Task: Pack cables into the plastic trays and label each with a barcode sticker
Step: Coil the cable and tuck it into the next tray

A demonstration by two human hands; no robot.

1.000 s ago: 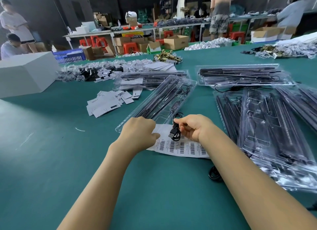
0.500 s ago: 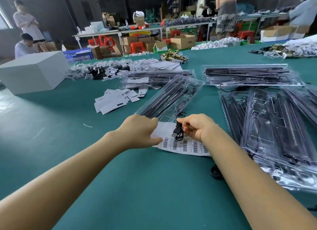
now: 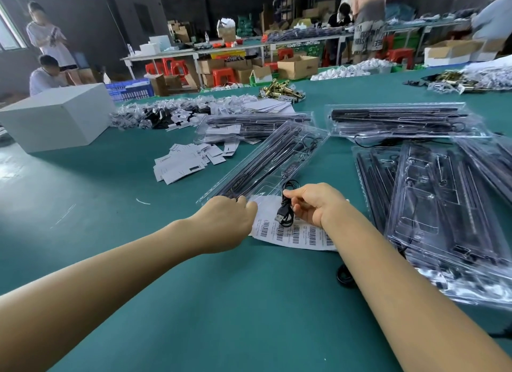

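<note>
1. Hands are both out over the green surface (image 3: 116, 261), side by side at the near end of a clear plastic tray (image 3: 266, 161).
2. Right hand (image 3: 318, 202) pinches a coiled black cable (image 3: 286, 205) between thumb and curled fingers; the USB plug hangs down at the coil's lower left, just above the paper.
3. Left hand (image 3: 230, 219) sits knuckles up at the left edge of the barcode sticker sheet (image 3: 293, 233), its fingers curled down onto the sheet's upper corner; whether they pinch the paper or only press it, I cannot tell from here.
4. That sheet lies flat on the surface, partly under both hands, with a row of barcodes showing along its near edge.
5. The tray runs diagonally away from the hands, dark rods already seated in its long slots, and its near corner touches the top of the sheet.
6. To the right, a heap of more trays (image 3: 443, 205) overlaps at odd angles; another filled tray (image 3: 401, 119) lies crosswise behind them.
7. Left of the diagonal tray, a loose scatter of white cards (image 3: 188, 161) is spread on the surface.
8. Further left stands a white box (image 3: 58, 116), well apart from the work.
9. Just behind the right forearm, a second black coil (image 3: 343, 274) peeks out on the surface.
</note>
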